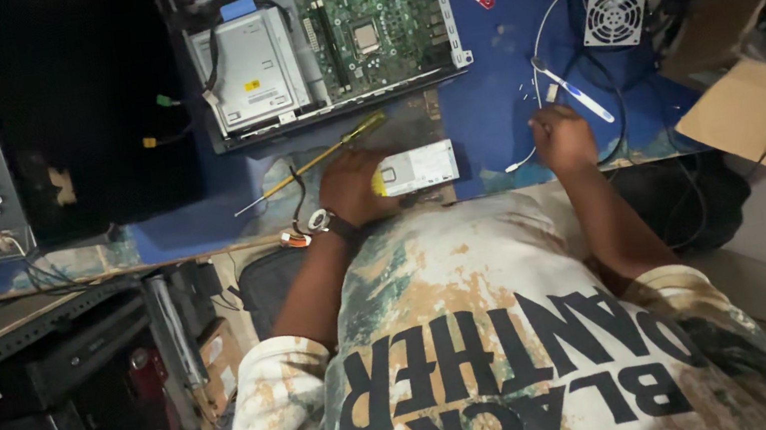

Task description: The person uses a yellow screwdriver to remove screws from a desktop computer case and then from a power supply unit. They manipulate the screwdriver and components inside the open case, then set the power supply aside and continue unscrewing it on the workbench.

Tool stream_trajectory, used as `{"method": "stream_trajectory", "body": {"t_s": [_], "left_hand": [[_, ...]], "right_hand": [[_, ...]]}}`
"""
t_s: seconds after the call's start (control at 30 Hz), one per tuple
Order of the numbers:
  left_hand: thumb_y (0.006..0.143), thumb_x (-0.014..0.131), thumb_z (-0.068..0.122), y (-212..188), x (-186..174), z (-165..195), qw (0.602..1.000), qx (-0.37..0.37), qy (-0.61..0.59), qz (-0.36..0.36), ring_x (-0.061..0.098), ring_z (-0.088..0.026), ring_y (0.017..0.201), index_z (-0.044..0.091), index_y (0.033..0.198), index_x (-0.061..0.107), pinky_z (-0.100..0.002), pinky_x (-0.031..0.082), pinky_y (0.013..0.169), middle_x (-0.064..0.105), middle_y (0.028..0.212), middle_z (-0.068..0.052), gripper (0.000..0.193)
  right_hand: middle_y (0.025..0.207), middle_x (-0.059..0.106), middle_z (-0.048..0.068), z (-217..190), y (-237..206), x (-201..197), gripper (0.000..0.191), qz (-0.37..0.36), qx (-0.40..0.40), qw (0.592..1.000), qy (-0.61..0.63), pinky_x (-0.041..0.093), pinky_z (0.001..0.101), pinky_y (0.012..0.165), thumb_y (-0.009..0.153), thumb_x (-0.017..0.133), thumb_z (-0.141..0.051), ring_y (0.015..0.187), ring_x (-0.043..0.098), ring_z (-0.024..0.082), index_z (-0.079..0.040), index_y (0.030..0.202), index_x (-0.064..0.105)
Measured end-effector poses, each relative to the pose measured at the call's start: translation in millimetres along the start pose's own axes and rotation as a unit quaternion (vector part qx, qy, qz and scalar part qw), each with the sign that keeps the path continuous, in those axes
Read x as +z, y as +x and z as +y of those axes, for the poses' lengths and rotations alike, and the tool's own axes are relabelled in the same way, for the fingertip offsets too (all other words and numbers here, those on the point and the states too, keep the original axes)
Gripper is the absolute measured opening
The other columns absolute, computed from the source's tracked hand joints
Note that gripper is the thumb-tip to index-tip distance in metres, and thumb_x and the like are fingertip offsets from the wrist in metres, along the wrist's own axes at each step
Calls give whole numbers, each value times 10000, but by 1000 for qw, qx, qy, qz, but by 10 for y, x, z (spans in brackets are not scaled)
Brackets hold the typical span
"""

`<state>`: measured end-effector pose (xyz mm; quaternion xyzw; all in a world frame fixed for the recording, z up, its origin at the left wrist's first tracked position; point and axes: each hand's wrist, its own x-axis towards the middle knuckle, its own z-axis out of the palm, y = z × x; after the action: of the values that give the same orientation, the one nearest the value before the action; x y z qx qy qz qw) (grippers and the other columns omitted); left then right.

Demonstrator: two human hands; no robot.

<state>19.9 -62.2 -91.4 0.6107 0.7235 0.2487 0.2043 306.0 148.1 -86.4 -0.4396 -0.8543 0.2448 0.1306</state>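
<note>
A dim, cluttered workshop; the work is laid out on a blue-topped table (pixel 487 98) with worn, peeling edges. An opened computer chassis (pixel 321 37) sits at the far side, its cover off, green board and grey drive cage exposed. Nearer the person lies a small grey metal box (pixel 416 167), apparently a power unit lifted out of the case; judged from this, dismantling is partly done, while board and drive remain mounted. The left hand (pixel 351 187), with a wristwatch, rests on the box's left end, fingers curled over it, holding it steady. A yellow-handled screwdriver (pixel 319 159) lies just beyond that hand, untouched. The right hand (pixel 562 138) is clenched on a thin white cable (pixel 542 29) running toward a loose cooling fan (pixel 614 16).
</note>
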Motion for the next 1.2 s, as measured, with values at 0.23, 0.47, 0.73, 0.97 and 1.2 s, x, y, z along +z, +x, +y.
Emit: {"method": "stream_trajectory", "body": {"t_s": [0.23, 0.47, 0.73, 0.97, 1.2], "left_hand": [[581, 876, 419, -8, 17, -43, 1000, 8, 19, -9, 651, -347, 1044, 136, 1121, 719, -482, 514, 902, 708, 1078, -110, 629], [538, 886, 421, -19, 33, -70, 999, 32, 21, 12, 646, -350, 1061, 126, 1126, 715, -480, 511, 941, 711, 1107, -114, 681], [561, 874, 390, -15, 48, -67, 1000, 12, 7, 3, 652, -346, 1055, 115, 1147, 718, -477, 512, 925, 709, 1120, -123, 666], [595, 882, 409, -7, 76, -44, 1000, -15, 10, -5, 656, -343, 1047, 126, 1116, 724, -482, 509, 930, 715, 1079, -115, 614], [594, 878, 419, 1, 85, -52, 1000, 7, 0, 8, 656, -341, 1042, 114, 1139, 719, -481, 506, 933, 723, 1119, -120, 644]], "right_hand": [[1070, 688, 211, 26, -13, 50, 113, -3, 4, 1000, -22, 529, 493, 878, 984, 639, -95, 1000, 656, 425, -42, 1061, 701], [1025, 710, 192, -73, -17, 129, 97, 19, -36, 997, 72, 539, 460, 851, 1017, 633, -97, 955, 673, 391, -34, 1040, 703], [950, 752, 136, -516, 25, 314, 147, -145, -12, 962, 231, 565, 344, 723, 980, 696, -168, 801, 728, 276, -67, 1079, 730], [960, 745, 180, -550, 23, 378, 207, -160, -51, 966, 196, 577, 354, 735, 944, 712, -160, 833, 748, 292, -39, 1110, 739], [958, 772, 148, -557, 183, 427, 171, -198, -38, 955, 218, 591, 323, 762, 957, 723, -155, 846, 768, 231, -36, 1078, 735]]}}
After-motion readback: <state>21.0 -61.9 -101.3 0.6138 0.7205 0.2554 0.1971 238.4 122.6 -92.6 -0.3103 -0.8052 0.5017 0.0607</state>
